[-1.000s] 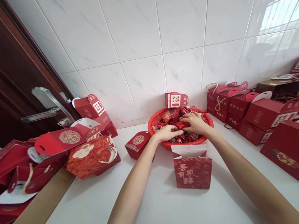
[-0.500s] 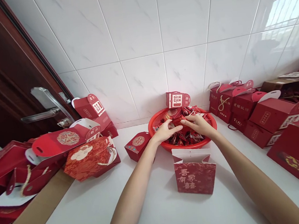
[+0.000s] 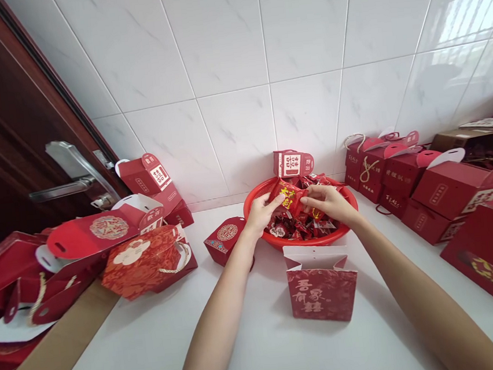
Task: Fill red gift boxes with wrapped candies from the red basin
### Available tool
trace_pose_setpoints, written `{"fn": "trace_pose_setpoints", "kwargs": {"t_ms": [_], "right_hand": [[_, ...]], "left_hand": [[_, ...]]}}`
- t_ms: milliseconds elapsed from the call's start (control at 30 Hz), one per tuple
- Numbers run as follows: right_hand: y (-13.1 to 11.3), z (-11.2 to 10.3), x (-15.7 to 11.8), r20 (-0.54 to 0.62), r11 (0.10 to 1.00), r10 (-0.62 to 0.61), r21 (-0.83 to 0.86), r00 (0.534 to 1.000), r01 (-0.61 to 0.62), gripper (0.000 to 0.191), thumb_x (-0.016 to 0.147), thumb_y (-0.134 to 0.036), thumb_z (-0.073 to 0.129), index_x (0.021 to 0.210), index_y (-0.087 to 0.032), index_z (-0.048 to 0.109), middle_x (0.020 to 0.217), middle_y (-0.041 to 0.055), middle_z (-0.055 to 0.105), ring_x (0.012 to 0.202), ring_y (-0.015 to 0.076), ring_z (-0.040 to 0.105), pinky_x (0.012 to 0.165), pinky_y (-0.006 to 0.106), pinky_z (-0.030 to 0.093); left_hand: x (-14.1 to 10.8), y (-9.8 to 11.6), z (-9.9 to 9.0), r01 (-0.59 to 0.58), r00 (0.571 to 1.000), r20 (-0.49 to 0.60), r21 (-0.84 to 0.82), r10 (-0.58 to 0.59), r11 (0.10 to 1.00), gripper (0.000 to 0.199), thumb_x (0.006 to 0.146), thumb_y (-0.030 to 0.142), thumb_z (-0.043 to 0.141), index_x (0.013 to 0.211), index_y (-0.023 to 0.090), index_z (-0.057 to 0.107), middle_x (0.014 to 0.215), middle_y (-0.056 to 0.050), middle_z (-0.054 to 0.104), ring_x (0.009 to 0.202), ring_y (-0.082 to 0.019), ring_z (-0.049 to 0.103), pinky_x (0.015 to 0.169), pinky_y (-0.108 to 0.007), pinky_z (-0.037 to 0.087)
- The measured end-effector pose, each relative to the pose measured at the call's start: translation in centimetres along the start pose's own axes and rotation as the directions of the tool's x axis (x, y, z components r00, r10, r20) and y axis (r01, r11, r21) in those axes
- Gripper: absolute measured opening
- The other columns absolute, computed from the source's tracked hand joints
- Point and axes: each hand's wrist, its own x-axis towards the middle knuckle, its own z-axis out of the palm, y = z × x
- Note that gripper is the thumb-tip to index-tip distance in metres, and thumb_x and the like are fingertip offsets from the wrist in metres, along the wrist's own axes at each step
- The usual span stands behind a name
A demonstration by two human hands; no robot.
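Above the red plastic basket [image 3: 353,202], my left hand [image 3: 259,214] grips a shiny red candy packet [image 3: 289,196] with yellow lettering, thumb on its face. My right hand [image 3: 330,202] pinches the packet's right end between thumb and fingers. Below them, small red wrapped candies [image 3: 299,230] fill the basket. An open-topped dark red gift box [image 3: 323,295] stands upright in front of the basket. Left of the basket, beside my left forearm, lies a red box [image 3: 225,238] with a round gold emblem. A small red box [image 3: 293,163] with a white label rests at the basket's back rim.
Red gift boxes [image 3: 442,186] are stacked along the right. More boxes [image 3: 149,258], some with rope handles, crowd the left beside a brown cardboard edge [image 3: 61,342]. A tiled wall [image 3: 237,133] rises behind, and a dark door with a metal handle [image 3: 66,189] is at left.
The packet has come up and tilted so its yellow lettering faces me. My right hand has shifted slightly right, and more of the candies in the basket now show.
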Motion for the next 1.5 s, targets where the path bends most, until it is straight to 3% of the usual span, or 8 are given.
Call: {"fn": "trace_pose_setpoints", "kwargs": {"t_ms": [300, 467, 733, 900, 1067, 1200, 1367, 1500], "right_hand": [[0.1, -0.1, -0.2, -0.071, 0.994, 0.032, 0.103, 0.997, -0.025, 0.040, 0.072, -0.057, 0.080, 0.084, -0.021, 0.069, 0.081, 0.0027, 0.070, 0.072, 0.0191, 0.065, 0.067, 0.033, 0.052], [1.1, -0.2, 0.4, -0.401, 0.975, 0.031, 0.213, 0.915, 0.060, 0.039, 0.070, -0.057, 0.079, 0.081, -0.023, 0.062, 0.080, -0.0001, 0.068, 0.073, 0.0180, 0.063, 0.067, 0.031, 0.051], [1.7, -0.6, 0.9, -0.689, 0.958, 0.141, 0.277, 0.711, 0.078, 0.034, 0.066, -0.050, 0.076, 0.076, -0.023, 0.057, 0.071, -0.0031, 0.063, 0.065, 0.0157, 0.058, 0.060, 0.029, 0.046], [2.1, -0.9, 1.0, -0.733, 0.958, 0.137, 0.270, 0.666, 0.099, 0.032, 0.067, -0.048, 0.074, 0.077, -0.023, 0.056, 0.071, -0.0035, 0.061, 0.065, 0.0157, 0.056, 0.060, 0.029, 0.045], [2.1, -0.9, 1.0, -0.739, 0.961, 0.120, 0.255, 0.663, 0.110, 0.029, 0.068, -0.046, 0.071, 0.078, -0.022, 0.058, 0.073, -0.0026, 0.063, 0.068, 0.0163, 0.058, 0.065, 0.031, 0.046], [2.1, -0.9, 1.0, -0.740, 0.961, 0.112, 0.251, 0.663, 0.118, 0.029, 0.069, -0.047, 0.070, 0.077, -0.022, 0.057, 0.072, -0.0026, 0.063, 0.068, 0.0163, 0.057, 0.065, 0.030, 0.046], [2.1, -0.9, 1.0, -0.740, 0.969, 0.094, 0.222, 0.667, 0.111, 0.030, 0.071, -0.048, 0.071, 0.076, -0.023, 0.055, 0.072, -0.0033, 0.062, 0.068, 0.0158, 0.057, 0.065, 0.030, 0.046], [2.1, -0.8, 0.9, -0.731, 0.965, 0.097, 0.236, 0.675, 0.117, 0.028, 0.072, -0.047, 0.071, 0.075, -0.023, 0.055, 0.072, -0.0033, 0.061, 0.068, 0.0157, 0.057, 0.066, 0.030, 0.048]], "left_hand": [[0.1, -0.3, -0.3, -0.013, 0.997, 0.082, 0.147, 0.001, 0.989, 0.048, 0.069, 0.051, 0.084, 0.096, 0.012, 0.076, 0.080, -0.005, 0.077, 0.070, -0.018, 0.070, 0.073, -0.031, 0.057], [0.5, -1.0, -0.5, -0.038, 0.998, 0.067, 0.371, 0.014, 0.928, 0.041, 0.075, 0.030, 0.081, 0.111, 0.013, 0.074, 0.082, -0.006, 0.078, 0.077, -0.019, 0.073, 0.079, -0.031, 0.056], [0.2, -0.4, 0.7, -0.275, 0.943, 0.330, 0.827, -0.028, 0.490, 0.030, 0.079, 0.018, 0.069, 0.109, 0.016, 0.076, 0.112, -0.009, 0.077, 0.103, -0.024, 0.072, 0.093, -0.033, 0.053], [0.7, 0.0, 2.1, -0.442, 0.882, 0.461, 0.881, -0.097, 0.170, 0.043, 0.077, 0.013, 0.065, 0.119, 0.018, 0.073, 0.130, -0.010, 0.070, 0.126, -0.030, 0.059, 0.106, -0.041, 0.043], [1.2, 0.2, 3.7, -0.516, 0.842, 0.512, 0.856, -0.170, 0.025, 0.036, 0.079, 0.032, 0.068, 0.112, 0.019, 0.075, 0.123, -0.012, 0.069, 0.122, -0.031, 0.057, 0.108, -0.046, 0.037], [1.3, 0.1, 3.9, -0.529, 0.833, 0.525, 0.848, -0.172, 0.027, 0.036, 0.081, 0.044, 0.066, 0.109, 0.022, 0.076, 0.108, -0.009, 0.069, 0.109, -0.029, 0.060, 0.105, -0.044, 0.036], [1.2, 0.0, 4.3, -0.576, 0.768, 0.609, 0.793, -0.200, 0.199, 0.030, 0.081, 0.042, 0.067, 0.105, 0.029, 0.078, 0.119, -0.006, 0.070, 0.116, -0.030, 0.058, 0.113, -0.051, 0.025], [1.5, -0.5, 5.1, -0.556, 0.769, 0.601, 0.797, -0.219, 0.236, 0.041, 0.074, 0.035, 0.073, 0.115, 0.034, 0.076, 0.125, -0.008, 0.069, 0.122, -0.037, 0.054, 0.114, -0.058, 0.023]]}}
